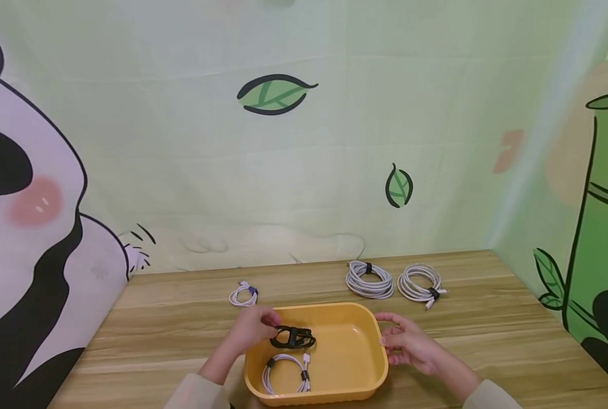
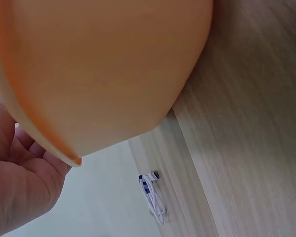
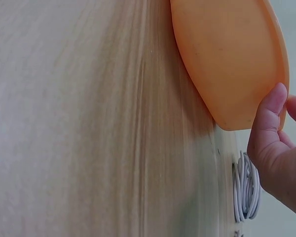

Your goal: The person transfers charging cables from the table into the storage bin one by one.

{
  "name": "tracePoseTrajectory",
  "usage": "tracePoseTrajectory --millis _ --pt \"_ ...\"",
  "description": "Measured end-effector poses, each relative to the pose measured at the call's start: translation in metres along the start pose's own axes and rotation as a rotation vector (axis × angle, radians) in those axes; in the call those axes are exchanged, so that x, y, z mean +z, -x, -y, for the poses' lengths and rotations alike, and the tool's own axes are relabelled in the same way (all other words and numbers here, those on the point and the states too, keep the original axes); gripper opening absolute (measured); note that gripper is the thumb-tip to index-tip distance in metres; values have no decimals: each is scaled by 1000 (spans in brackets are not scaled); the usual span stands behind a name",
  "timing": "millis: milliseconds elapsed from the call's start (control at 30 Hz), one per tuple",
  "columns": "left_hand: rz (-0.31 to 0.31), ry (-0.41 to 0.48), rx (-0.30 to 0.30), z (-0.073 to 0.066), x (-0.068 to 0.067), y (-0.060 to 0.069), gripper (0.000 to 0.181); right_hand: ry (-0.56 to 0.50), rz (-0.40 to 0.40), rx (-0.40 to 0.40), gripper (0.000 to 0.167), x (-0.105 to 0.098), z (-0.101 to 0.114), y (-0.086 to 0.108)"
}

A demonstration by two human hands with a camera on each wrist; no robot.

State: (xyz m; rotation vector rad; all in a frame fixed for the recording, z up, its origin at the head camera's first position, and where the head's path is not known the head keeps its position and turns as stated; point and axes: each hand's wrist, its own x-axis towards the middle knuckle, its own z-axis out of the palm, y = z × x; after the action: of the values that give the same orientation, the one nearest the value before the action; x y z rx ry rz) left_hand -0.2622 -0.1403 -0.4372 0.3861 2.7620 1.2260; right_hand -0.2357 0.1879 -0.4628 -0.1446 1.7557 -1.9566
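Pinching black cable (image 1: 292,337) | left fingers (image 1: 268,314) nearly closed | right fingers (image 1: 395,341) gripping yellow bin (image 1: 347,358)

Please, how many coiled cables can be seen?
5: a black cable at the left hand, a white cable inside the yellow tray, a small white coil behind it, and two larger white coils farther right. The tray could hide others.
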Motion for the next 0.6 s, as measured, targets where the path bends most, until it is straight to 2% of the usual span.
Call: tracePoseTrajectory --millis 200,433,600 --pt "-20 -40 10 -1 0 3 14 -3 -1 -1 62 0 0 0" --pt "-84 -124 38 -3 1 7 16 -5 -9 2 63 -1 -1 -1" --pt "-128 -128 38 -3 2 9 15 0 -13 2 63 -2 -2 -1"
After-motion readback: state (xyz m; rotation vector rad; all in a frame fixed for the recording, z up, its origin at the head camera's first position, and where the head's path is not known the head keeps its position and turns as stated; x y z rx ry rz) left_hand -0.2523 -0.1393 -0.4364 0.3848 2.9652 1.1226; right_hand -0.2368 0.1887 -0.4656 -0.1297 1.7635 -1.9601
